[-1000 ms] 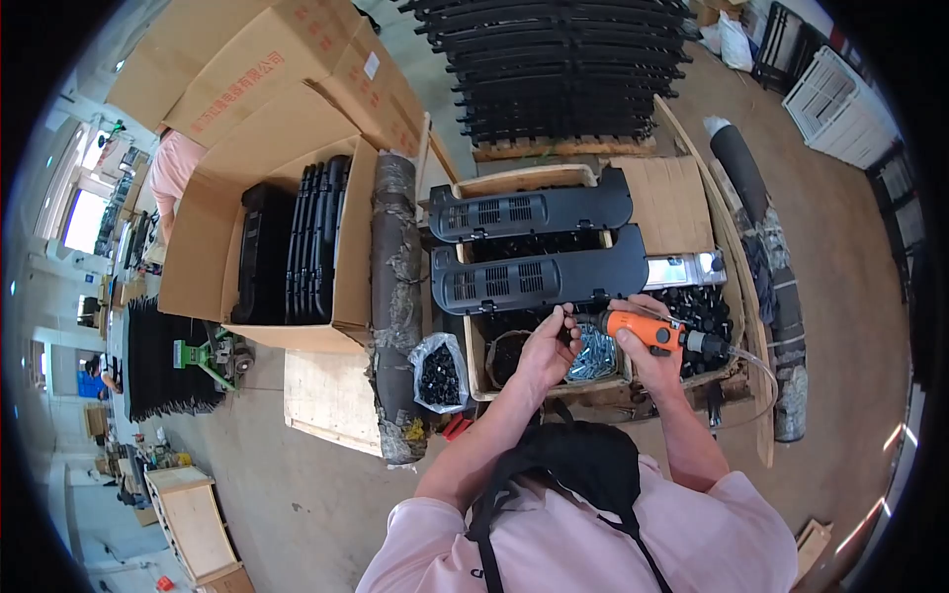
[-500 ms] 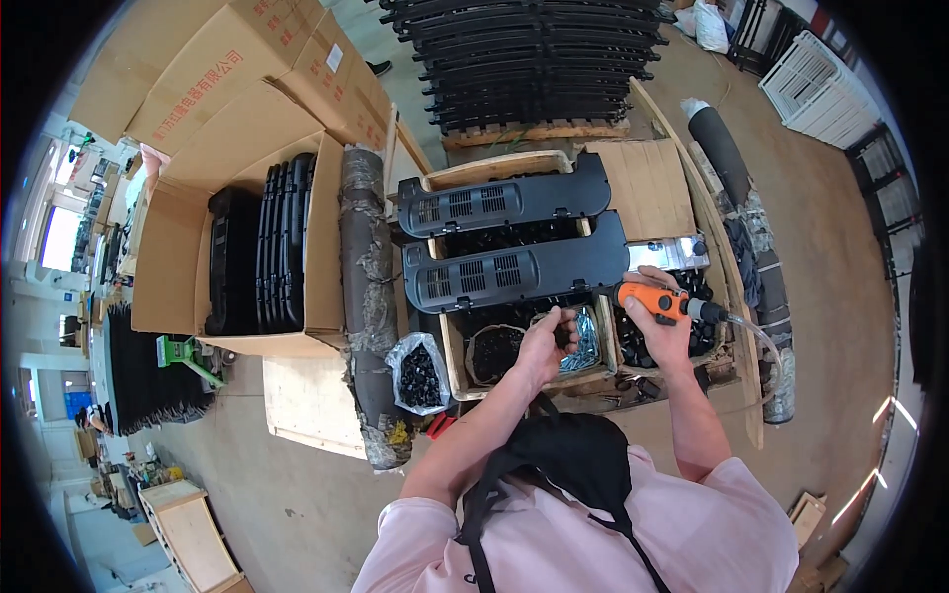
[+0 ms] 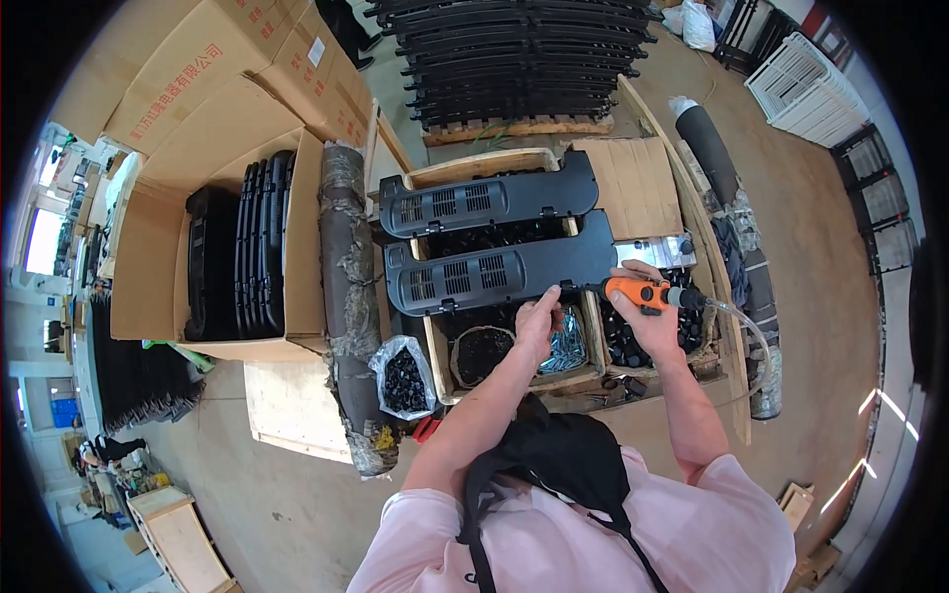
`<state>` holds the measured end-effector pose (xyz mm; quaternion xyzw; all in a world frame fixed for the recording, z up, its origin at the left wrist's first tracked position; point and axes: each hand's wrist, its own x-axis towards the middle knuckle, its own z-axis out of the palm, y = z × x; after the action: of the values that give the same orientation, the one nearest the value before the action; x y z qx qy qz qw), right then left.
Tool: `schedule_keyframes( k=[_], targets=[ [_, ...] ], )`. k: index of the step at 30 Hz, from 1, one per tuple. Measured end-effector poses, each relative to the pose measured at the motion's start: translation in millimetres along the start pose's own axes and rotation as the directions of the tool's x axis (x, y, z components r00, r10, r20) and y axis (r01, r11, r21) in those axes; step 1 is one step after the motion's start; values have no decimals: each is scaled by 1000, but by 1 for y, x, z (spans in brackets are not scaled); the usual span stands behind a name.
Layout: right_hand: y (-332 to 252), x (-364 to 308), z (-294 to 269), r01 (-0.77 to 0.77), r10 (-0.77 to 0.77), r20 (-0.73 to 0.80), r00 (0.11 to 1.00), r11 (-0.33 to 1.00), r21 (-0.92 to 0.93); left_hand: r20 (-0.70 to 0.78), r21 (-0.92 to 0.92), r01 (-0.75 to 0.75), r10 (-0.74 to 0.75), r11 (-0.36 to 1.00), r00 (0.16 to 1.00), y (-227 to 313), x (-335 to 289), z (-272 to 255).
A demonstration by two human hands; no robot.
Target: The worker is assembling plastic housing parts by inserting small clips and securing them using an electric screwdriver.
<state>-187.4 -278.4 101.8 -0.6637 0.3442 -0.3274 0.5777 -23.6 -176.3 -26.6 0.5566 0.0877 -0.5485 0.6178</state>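
Observation:
My right hand is wrapped round an orange air screwdriver, with a clear hose at its back end. The tool lies level, its nose pointing left along the near edge of a black vented plastic panel. Close to that nose, my left hand has its fingers curled and the fingertips at the panel's near edge, beside a small clip. Anything pinched in those fingers is too small to make out. A second black vented panel lies just beyond, across the wooden bin.
Below my hands are long silver screws and small black parts in compartments. A bag of black clips sits left, beside a wrapped roll. Farther left, a carton holds upright black panels. Stacked black parts stand behind.
My left hand has gone from above the screw compartment up to the near panel's edge. The screwdriver stays in my right hand, its nose close to that panel. The whole view has shifted slightly.

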Motion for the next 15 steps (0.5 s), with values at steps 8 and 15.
schedule_keyframes(
  k=[8,15],
  targets=[
    [-21,16,10,4,17,106,994,981,-194,-4,72,-34,34,997,999,3,2,2],
    [-21,30,18,50,13,185,983,942,-332,5,45,-72,72,996,997,-1,5,2]
  ],
)
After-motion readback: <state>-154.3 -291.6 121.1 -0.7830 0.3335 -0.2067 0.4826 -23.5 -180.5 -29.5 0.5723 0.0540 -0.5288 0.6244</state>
